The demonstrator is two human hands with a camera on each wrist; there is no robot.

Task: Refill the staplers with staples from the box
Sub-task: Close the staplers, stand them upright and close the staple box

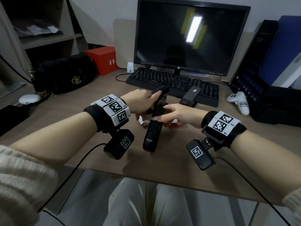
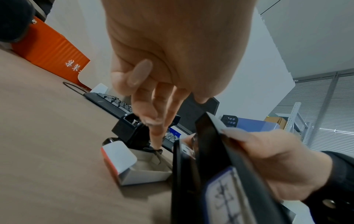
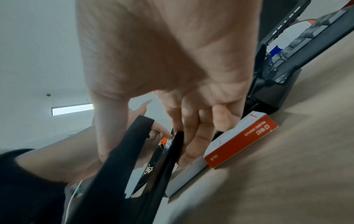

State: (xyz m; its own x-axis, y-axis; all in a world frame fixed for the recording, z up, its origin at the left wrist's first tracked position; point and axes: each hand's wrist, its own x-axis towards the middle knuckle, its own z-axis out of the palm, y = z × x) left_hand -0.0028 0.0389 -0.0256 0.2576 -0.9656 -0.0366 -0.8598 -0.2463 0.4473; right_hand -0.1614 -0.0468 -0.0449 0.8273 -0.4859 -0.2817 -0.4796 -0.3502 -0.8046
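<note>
Printed "deli" on the end of the black stapler (image 1: 150, 136). Handwritten "1024" on the white game controller (image 1: 241, 101). Gold "CK" monogram on the black handbag (image 1: 65, 74). "SP" on the monitor (image 1: 178, 68) bezel. White Chinese characters on the red box (image 1: 104, 59), unreadable.

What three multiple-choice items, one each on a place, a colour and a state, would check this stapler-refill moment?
1. Where is the staple box?
A. on the desk under the hands
B. on the keyboard
C. on the shelf

2. What colour is the held stapler?
A. white
B. black
C. blue

3. How is the held stapler?
A. shut flat
B. opened up
C. lying untouched

A: the box lies on the desk under the hands.
B: its body is black.
B: the left hand holds its top lifted while the right hand grips its body.
</note>
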